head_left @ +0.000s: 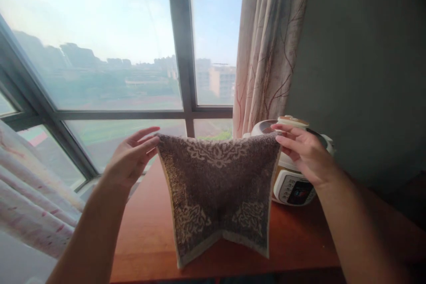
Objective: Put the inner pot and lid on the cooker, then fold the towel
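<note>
A dark brown towel (pixel 219 182) with pale scroll patterns and a light border hangs spread between my hands. My left hand (pixel 133 153) pinches its upper left corner between thumb and fingers. At the upper right corner, my right hand (pixel 301 148) holds it in the same kind of pinch. The top edge sags slightly in the middle. Below, the lower edge folds upward at its centre, with the two bottom corners hanging down in front of the table. Whether those corners touch the tabletop I cannot tell.
A reddish-brown wooden table (pixel 143 235) lies beneath the towel. Behind my right hand stands a white electric cooker (pixel 293 188) with a control panel. Windows (pixel 116 75) rise beyond the table, with a curtain (pixel 262 53) on the right and another curtain (pixel 29 195) at left.
</note>
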Available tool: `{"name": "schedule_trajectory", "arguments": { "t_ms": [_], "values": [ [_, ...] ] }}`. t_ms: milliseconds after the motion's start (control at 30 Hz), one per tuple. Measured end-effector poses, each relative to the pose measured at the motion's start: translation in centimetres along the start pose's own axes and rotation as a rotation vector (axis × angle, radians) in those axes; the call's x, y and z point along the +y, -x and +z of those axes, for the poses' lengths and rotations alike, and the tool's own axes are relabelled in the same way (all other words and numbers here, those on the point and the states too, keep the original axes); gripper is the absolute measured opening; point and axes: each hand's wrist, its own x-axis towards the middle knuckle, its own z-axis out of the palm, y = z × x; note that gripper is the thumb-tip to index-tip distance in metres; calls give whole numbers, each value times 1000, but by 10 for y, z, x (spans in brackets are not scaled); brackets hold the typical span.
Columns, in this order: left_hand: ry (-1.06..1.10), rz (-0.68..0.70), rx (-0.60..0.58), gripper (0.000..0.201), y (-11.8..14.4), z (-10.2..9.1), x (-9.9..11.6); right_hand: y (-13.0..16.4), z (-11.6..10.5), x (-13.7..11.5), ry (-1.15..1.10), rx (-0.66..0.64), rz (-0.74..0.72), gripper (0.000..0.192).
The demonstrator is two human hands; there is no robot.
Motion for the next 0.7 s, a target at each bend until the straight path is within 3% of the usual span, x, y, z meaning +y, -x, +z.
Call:
{"name": "schedule_trajectory", "arguments": {
  "t_ms": [167, 367, 533, 700],
  "values": [
    [-160, 239, 27, 51, -18, 7, 18, -24, -2, -14, 160, 132, -138, 35],
    [-406, 403, 101, 50, -28, 18, 33, -48, -7, -15, 359, 147, -343, 24],
    [-681, 516, 155, 45, -35, 15, 34, -48, -9, -14, 406, 181, -377, 26],
    [-988, 615, 99, 34, -51, 10, 33, -39, -6, -19, 531, 206, -432, 22]
  ]
}}
